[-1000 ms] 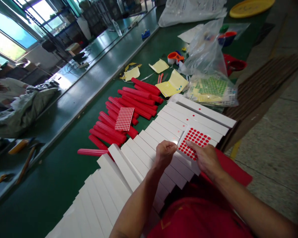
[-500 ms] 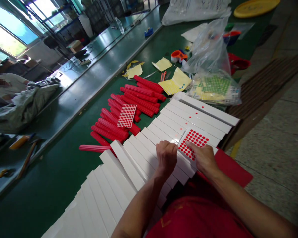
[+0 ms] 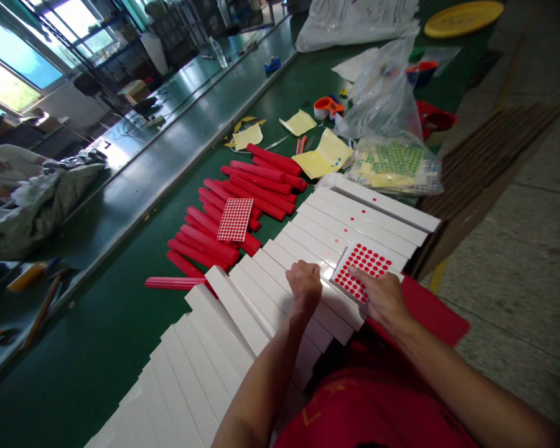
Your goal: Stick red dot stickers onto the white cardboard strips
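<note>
My right hand grips a sheet of red dot stickers, its thumb lying on top of the dots. Just left of the sheet, my left hand is closed with thumb and forefinger pinched together; whatever is between the fingertips is too small to make out. Both hands are over a row of long white boxes laid side by side. Single red dots sit on several boxes toward the far end. A second sheet of red dot stickers rests on a pile of red ribbed tubes.
Beyond the boxes are yellow backing sheets, a clear bag of sticker sheets and an orange tape dispenser. Flattened cardboard stands at the table's right edge. Another person is at the far left.
My left hand has moved a little left, away from the sticker sheet, still pinched. My right hand keeps its hold on the sheet. The whole view has shifted slightly.
</note>
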Demonstrator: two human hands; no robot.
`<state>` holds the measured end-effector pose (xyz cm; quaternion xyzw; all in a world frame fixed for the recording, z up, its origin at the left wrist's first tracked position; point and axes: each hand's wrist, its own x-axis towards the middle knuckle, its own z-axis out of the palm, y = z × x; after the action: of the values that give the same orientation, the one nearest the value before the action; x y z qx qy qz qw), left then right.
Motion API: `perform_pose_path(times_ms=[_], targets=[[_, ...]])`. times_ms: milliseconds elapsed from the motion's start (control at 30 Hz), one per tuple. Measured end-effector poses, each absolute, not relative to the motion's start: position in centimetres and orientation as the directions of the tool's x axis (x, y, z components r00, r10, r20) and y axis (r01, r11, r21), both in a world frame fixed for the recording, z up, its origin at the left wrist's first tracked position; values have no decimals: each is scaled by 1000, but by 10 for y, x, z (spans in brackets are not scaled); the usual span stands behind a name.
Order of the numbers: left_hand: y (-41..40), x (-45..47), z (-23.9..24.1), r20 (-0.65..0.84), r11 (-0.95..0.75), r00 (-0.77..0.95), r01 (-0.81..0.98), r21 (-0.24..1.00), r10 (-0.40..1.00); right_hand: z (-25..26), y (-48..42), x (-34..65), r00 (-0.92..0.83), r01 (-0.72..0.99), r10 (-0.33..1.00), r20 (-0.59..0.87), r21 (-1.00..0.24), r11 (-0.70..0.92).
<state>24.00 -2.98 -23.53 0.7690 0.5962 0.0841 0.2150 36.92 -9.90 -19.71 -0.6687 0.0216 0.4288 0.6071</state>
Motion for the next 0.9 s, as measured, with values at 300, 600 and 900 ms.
perform_pose_path(times_ms=[300, 600, 900], targets=[[-31, 244, -232, -74, -154, 189, 929, 337, 979, -193, -98, 373, 644, -520, 506, -574, -813, -261], [-27, 220, -203, -24, -124, 173, 788, 604, 985, -182, -99, 367, 450, -628, 670, -590, -743, -231], [-57, 211, -179, -298, 258, 269, 176, 950, 916, -171, -93, 337, 360, -564, 756, -547, -773, -291]])
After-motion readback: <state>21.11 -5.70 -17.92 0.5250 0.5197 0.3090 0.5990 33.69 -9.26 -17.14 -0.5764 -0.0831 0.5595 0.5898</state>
